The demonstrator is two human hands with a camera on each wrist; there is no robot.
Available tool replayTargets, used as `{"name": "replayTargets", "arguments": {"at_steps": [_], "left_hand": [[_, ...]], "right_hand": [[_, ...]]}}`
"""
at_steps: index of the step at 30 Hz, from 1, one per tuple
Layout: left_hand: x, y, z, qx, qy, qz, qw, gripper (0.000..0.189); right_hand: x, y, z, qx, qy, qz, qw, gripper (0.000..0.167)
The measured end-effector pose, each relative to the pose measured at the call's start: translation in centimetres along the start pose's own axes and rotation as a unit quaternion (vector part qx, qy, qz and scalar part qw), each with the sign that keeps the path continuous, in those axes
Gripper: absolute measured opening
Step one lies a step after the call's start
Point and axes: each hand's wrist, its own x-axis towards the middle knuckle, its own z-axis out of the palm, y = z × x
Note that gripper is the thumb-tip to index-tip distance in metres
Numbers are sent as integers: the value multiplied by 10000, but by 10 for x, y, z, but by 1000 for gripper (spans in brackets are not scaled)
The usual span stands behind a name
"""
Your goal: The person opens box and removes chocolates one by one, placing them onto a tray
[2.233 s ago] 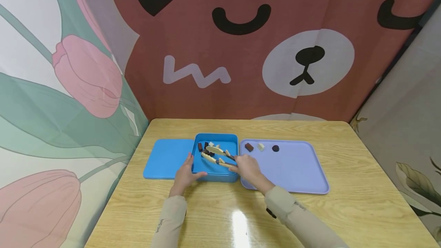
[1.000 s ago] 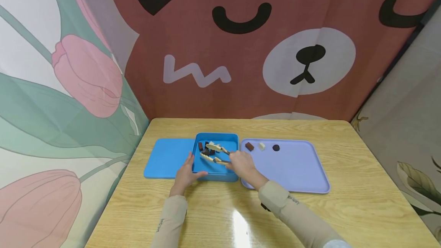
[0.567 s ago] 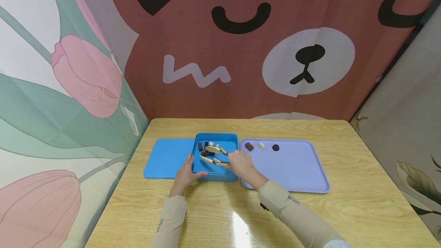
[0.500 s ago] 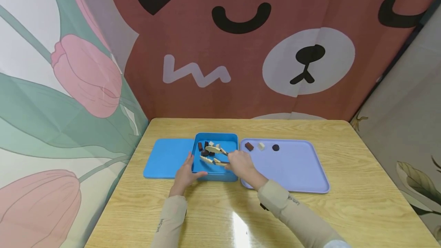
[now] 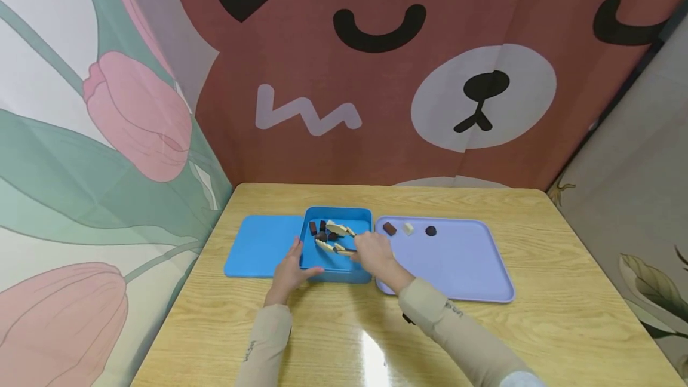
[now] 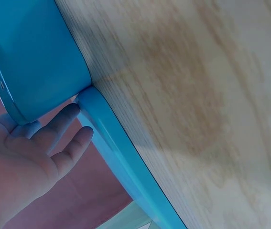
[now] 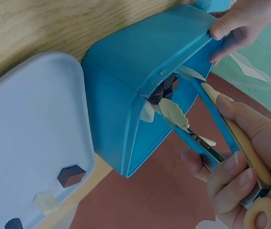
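Observation:
My right hand point(image 5: 376, 254) grips a pair of tongs point(image 7: 175, 114) with cream tips and reaches over the front right of the blue box point(image 5: 344, 278). The tips are apart inside the box, on either side of dark chocolate-like pieces point(image 5: 321, 236). A white piece point(image 7: 146, 113) lies close by one tip in the right wrist view. At the box's front left corner is my left hand point(image 5: 287, 273), thumb along the front wall and fingers spread along the left side. In the left wrist view its fingers point(image 6: 61, 126) look nearly straight.
Right of the box lies a lilac tray point(image 5: 446, 267) bearing a brown block point(image 5: 389, 229), a white piece point(image 5: 408, 229) and a dark round piece point(image 5: 430, 231) along its far edge. A flat blue lid point(image 5: 263, 249) lies to the left. A printed curtain point(image 5: 301, 160) hangs behind the table.
My right hand has shifted a little left and away from me since the earliest frame. The far tong tip now covers where white pieces showed. My left hand has stayed in place.

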Motion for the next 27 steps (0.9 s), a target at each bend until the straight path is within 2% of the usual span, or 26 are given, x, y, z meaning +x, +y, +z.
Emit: {"name": "replayTargets", "arguments": {"at_steps": [9,21,27], "left_hand": [[0,-1,-1,-32,-6,-15,10000,95],[0,0,-1,-83,-33,-5,10000,97],[1,-2,-1,-28,-18,60,10000,97]], "right_hand": [[-1,-6,-5,-143,-74,-234,9996,26],[9,-9,-8,-79,-101,-175,9998,30],[15,-10,-9,-379,10,-338,9987,28]]}}
